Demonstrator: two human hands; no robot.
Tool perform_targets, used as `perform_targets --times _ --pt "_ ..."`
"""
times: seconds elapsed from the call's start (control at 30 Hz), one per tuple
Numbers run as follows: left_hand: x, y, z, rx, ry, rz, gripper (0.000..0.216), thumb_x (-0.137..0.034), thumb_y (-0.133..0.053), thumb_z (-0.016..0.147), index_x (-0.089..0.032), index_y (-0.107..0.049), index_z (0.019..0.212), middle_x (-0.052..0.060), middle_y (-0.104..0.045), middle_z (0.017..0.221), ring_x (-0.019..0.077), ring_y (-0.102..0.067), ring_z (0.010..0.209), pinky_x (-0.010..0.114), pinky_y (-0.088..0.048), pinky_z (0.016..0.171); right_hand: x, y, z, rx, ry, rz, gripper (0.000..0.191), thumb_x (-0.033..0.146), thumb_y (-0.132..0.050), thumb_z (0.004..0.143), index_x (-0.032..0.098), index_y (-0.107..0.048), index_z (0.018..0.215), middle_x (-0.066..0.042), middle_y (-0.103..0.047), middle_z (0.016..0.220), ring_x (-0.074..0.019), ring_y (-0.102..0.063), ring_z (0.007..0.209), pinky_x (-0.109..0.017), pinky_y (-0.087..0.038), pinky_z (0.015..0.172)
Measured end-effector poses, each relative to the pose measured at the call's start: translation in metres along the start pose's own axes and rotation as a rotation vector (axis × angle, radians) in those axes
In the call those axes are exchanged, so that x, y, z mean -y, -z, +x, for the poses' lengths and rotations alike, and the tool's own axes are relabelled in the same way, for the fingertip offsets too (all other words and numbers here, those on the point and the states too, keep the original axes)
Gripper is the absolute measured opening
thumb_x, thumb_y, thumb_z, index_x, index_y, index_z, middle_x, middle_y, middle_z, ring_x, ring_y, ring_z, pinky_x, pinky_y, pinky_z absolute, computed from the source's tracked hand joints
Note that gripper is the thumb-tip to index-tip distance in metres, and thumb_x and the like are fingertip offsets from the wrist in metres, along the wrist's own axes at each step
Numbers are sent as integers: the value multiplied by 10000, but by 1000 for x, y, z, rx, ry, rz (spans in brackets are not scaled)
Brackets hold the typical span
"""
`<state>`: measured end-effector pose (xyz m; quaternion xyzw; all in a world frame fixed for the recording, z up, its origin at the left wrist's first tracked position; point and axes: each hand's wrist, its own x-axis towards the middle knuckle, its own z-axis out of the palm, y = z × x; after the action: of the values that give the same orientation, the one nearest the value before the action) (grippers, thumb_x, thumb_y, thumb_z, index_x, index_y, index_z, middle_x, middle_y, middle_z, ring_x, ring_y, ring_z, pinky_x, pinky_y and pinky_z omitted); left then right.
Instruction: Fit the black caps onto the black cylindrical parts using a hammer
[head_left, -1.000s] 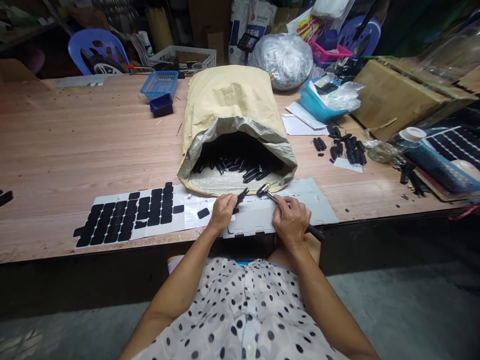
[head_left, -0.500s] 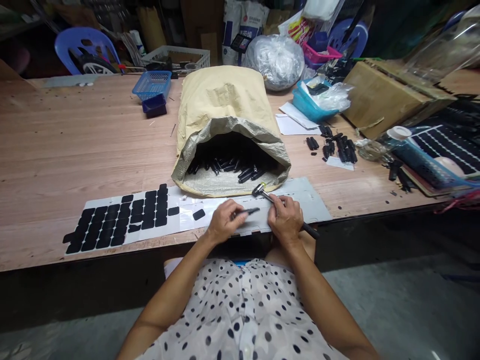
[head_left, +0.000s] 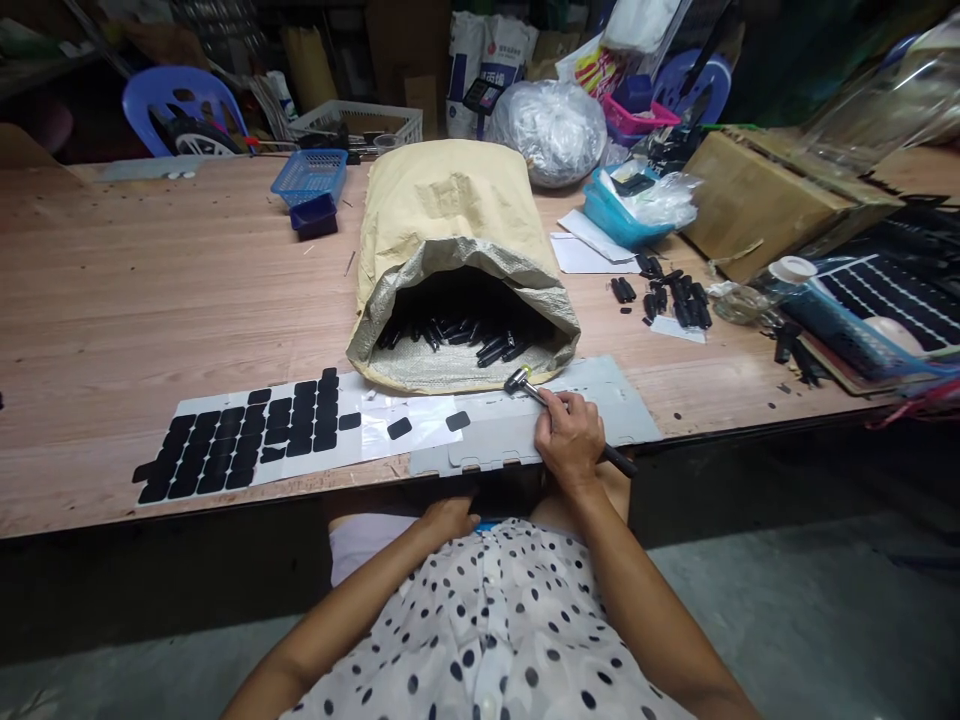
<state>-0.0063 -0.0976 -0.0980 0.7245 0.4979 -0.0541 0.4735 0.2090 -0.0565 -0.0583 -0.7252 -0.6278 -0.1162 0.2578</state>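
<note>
My right hand [head_left: 571, 430] is wrapped round a small hammer [head_left: 531, 387]. The hammer's metal head rests close to the mouth of the sack, over a grey board [head_left: 600, 400], and its black handle end sticks out past my wrist. Down by my lap, under the table edge, is my left hand [head_left: 450, 518], with most of its fingers hidden. A flat black rounded piece [head_left: 457, 421] lies on the board, and a similar one is to its left. Many more such pieces [head_left: 240, 440] sit in rows on a white sheet [head_left: 300, 465].
A large tan sack [head_left: 450, 200] opens toward me with black parts [head_left: 491, 350] inside. To the right are loose black parts [head_left: 686, 300], a blue basin [head_left: 626, 215] and a cardboard box [head_left: 757, 200]. Blue baskets [head_left: 309, 175] stand behind, left of the sack.
My left hand has dropped from over the board to my lap. A black flat piece now lies on the board where that hand was. My right hand keeps the hammer in place.
</note>
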Motion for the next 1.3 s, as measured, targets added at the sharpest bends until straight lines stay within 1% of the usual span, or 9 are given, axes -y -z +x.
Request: perform_targets --times 0.1,0.2,0.23,0.4,0.47,0.6,0.83,0.97,1.3 --pt "-25 32 -17 152 -257 0 393 -289 -719 822 -267 -709 1214 76 -747 1233 284 -684 1161 374 -516 1007 1 0 0 -7 0 -7 368 157 -534 860 245 -734 1157 -90 -609 986 -230 -451 870 -339 -311 737" --pt "-55 85 -23 352 -525 -104 240 -348 -652 900 -250 -755 1093 23 -788 997 201 -722 885 298 -546 840 2 -1 0 -15 11 -12 365 153 -535 862 239 -732 1157 -88 -611 987 -229 -454 870 -336 -312 734" --pt "-64 102 -17 307 -564 -153 232 -365 -645 909 -239 -758 1067 15 -782 983 186 -713 865 282 -544 815 2 -1 0 -18 12 -15 364 152 -536 861 238 -732 1157 -87 -610 986 -229 -455 871 -335 -312 734" --pt "-85 156 48 -587 -354 -14 108 -267 -658 883 -208 -732 936 44 -705 955 225 -660 940 343 -524 883 5 -1 0 -16 7 -19 371 150 -546 847 246 -726 1157 -83 -605 982 -231 -449 871 -336 -311 731" --pt "-87 160 73 -689 -289 93 99 -205 -703 832 -214 -721 929 59 -679 989 250 -647 1003 359 -520 919 6 -1 0 -13 14 -22 375 145 -547 847 246 -726 1161 -83 -607 987 -231 -451 873 -335 -317 731" --pt "-82 157 91 -668 -235 147 181 -138 -683 821 -208 -709 986 73 -657 1005 253 -645 982 354 -523 883 7 -2 0 -13 12 -29 391 141 -557 836 251 -727 1171 -84 -610 995 -231 -456 878 -337 -330 737" --pt "-52 151 52 -638 -345 32 181 -174 -704 775 -225 -736 945 -4 -651 833 168 -603 746 299 -509 760 8 -1 0 2 -10 -10 377 154 -545 852 256 -729 1165 -89 -608 1002 -236 -452 883 -349 -329 739" --pt "-45 131 29 -557 -364 14 199 -158 -702 764 -218 -748 948 6 -661 840 179 -610 774 314 -509 773 7 0 1 -12 -8 -11 352 165 -536 876 252 -733 1154 -85 -610 999 -231 -462 884 -346 -334 752" --pt "-46 105 33 -686 -337 38 150 -231 -751 786 -236 -765 936 30 -673 894 233 -623 920 388 -502 901 4 2 7 -5 -32 11 276 222 -537 921 246 -743 1104 -80 -601 922 -225 -455 852 -328 -337 733"
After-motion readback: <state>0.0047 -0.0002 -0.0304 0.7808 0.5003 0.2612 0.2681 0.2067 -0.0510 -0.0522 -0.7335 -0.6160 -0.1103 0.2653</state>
